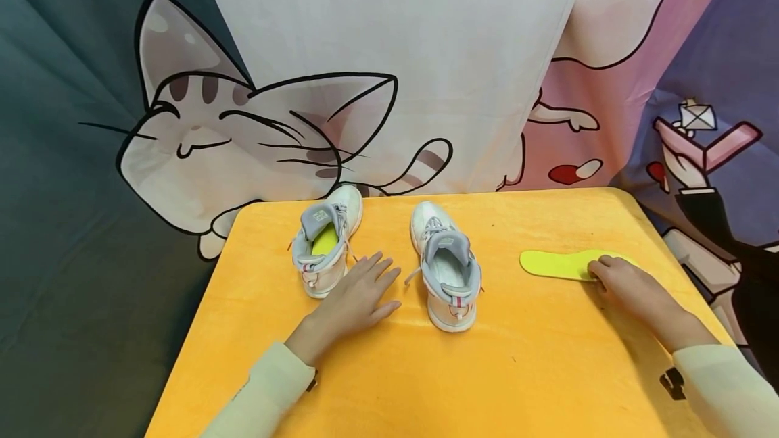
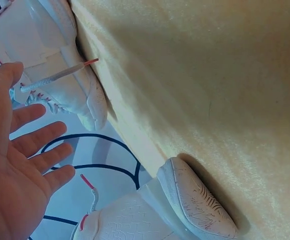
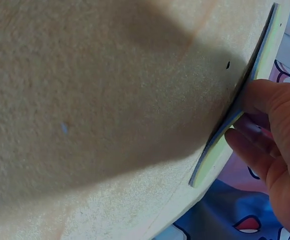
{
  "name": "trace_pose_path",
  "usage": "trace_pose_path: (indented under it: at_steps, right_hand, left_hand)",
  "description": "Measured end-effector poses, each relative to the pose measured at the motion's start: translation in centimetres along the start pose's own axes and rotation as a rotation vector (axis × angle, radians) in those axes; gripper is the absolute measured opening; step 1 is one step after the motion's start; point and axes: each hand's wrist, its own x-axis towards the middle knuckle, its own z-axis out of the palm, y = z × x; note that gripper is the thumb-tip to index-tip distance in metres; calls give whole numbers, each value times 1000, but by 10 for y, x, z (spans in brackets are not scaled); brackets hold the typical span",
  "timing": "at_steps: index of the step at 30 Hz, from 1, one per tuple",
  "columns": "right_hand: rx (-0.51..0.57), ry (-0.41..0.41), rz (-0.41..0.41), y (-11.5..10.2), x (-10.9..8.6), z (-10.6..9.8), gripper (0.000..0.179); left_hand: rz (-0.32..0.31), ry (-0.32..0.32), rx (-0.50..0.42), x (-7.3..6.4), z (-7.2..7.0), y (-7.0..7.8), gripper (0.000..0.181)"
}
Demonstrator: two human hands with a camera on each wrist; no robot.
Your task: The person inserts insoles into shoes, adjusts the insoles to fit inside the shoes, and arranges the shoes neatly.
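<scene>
Two white sneakers stand on the table, heels toward me. A yellow-green insole shows inside the left sneaker (image 1: 320, 269), while the right sneaker (image 1: 447, 269) has a pale inside. My left hand (image 1: 359, 296) hovers between them with its fingers spread; the left wrist view shows its palm holding nothing. A loose yellow-green insole (image 1: 550, 263) lies toward the right side of the table. My right hand (image 1: 629, 289) pinches it by its near edge, with thumb and fingers at the edge in the right wrist view; part of the insole is hidden under the hand.
The yellow table (image 1: 377, 384) reaches a back edge close to a hanging cloth (image 1: 395, 19) printed with a cartoon cat and figures. Loose laces stick out from the sides of the sneakers.
</scene>
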Motion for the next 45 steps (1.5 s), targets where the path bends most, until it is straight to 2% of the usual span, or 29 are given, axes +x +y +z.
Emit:
trace_pose_path:
  at_steps: [7,12,19,21,24,26,28,29,33,37,41,45]
  right_hand:
    - [-21,61,10,-2,-6,0,28]
    - [-29,146,-4,-3,-7,-1,30]
    - [-39,294,-73,-10,-2,-11,40]
    - [-42,336,-102,-13,1,-15,37]
    - [-57,400,-151,-18,7,-22,11]
    - [-72,438,-184,-24,11,-29,24]
    - [-90,467,-207,-31,16,-36,39]
    - [-92,486,-219,-35,19,-40,41]
    - [-90,527,-261,-52,32,-56,38]
    - [-76,558,-286,-68,43,-71,37]
    - [-76,591,-307,-82,51,-84,36]
    - [-75,620,-334,-98,62,-95,36]
  left_hand:
    - [-8,16,2,1,-2,2,57]
    - [-15,23,3,2,-4,3,56]
    - [-44,44,9,5,-13,2,55]
    - [-60,48,5,6,-16,1,54]
    - [-79,65,-12,10,-22,0,51]
    - [-89,87,-31,13,-25,-1,50]
    - [-97,119,-64,17,-30,-2,47]
    - [-101,134,-86,20,-32,-1,46]
    - [-132,164,-163,29,-41,0,41]
    - [-173,151,-240,37,-51,3,39]
    - [-233,128,-416,52,-63,10,38]
    - [-287,109,-639,69,-73,18,37]
